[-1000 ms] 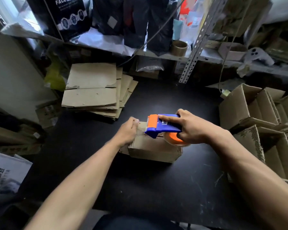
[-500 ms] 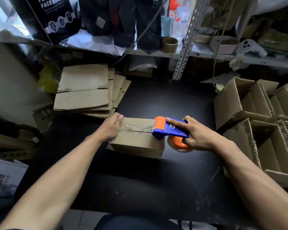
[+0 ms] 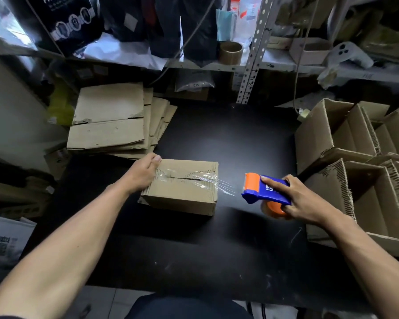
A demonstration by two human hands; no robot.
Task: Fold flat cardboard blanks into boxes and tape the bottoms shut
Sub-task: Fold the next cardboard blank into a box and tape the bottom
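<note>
Mid-table [image 3: 240,139], the left hand [image 3: 140,174] curls over the box's [image 3: 182,192] left end; the right hand [image 3: 302,201] grips the dispenser [image 3: 264,191] just right, tape [image 3: 224,185] stretched between them.

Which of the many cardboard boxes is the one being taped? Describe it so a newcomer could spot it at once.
On the black table, look between the stack of flat blanks at left and the open boxes at right. The box stands alone in the middle, gripped by the left hand. Only it is closed, with clear tape along its top seam.
</note>
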